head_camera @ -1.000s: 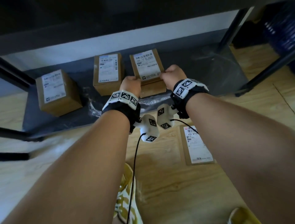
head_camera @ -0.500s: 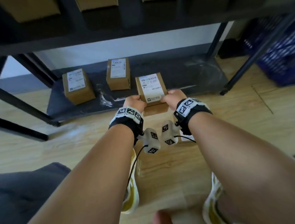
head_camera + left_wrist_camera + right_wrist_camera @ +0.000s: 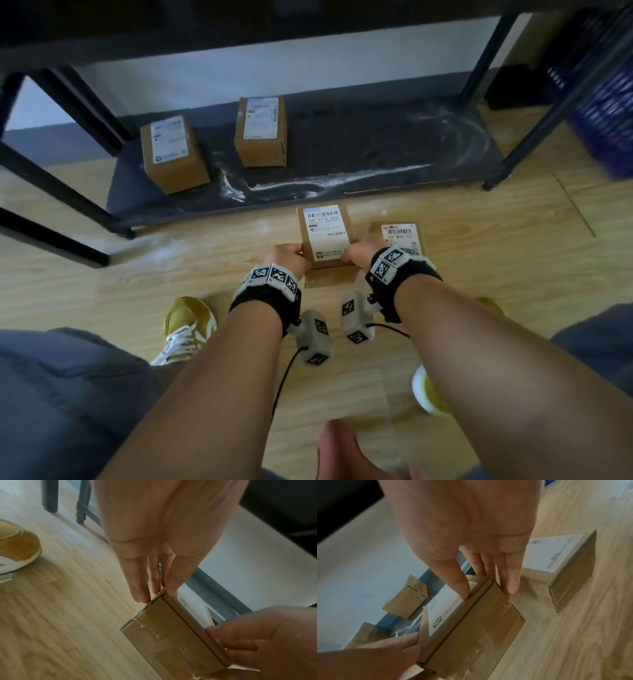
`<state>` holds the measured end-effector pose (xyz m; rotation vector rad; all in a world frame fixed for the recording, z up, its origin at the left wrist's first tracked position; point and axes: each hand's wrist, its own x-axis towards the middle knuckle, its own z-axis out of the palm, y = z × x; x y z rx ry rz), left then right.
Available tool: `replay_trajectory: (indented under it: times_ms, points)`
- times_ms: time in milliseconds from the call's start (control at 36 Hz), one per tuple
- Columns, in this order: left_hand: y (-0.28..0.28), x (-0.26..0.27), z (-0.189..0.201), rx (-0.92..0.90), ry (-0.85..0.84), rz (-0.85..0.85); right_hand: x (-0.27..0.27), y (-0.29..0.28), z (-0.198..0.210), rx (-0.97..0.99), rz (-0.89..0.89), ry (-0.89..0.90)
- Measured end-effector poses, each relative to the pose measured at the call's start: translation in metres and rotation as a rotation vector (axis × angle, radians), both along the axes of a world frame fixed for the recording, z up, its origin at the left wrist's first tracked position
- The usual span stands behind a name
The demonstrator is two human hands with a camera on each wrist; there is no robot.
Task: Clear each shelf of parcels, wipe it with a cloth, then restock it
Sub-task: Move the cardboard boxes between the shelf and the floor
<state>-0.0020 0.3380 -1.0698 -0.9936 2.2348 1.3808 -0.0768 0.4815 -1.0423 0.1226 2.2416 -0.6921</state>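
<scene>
I hold a brown cardboard parcel with a white label between both hands, low over the wooden floor in front of the rack. My left hand pinches its near left corner, thumb on top and fingers down the side. On the near right corner my right hand grips the same way, thumb on the label. The parcel is tilted slightly. Two more labelled parcels stand on the dark bottom shelf. No cloth is in view.
Another labelled parcel lies on the floor just right of the held one. Black rack legs flank the shelf, and an upper shelf overhangs it. A blue crate stands far right. My yellow shoes are on the floor near my arms.
Both hands have drawn the parcel off the bottom shelf, toward me and down over the floor, beside the parcel lying there. The two other shelf parcels have not moved.
</scene>
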Motion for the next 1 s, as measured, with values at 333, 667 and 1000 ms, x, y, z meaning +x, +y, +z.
replay_trajectory:
  times_ms: [333,667,1000]
  points:
    - [-0.009,0.014,-0.027,-0.007,-0.114,-0.126,0.015,-0.031,-0.039,0.155,-0.022,-0.011]
    - [-0.044,0.003,0.014,-0.117,-0.067,-0.124,-0.007,-0.055,-0.004,0.135,0.040,0.251]
    - [-0.122,-0.062,0.064,-0.264,0.089,-0.027,-0.070,-0.127,0.035,-0.079,0.184,0.359]
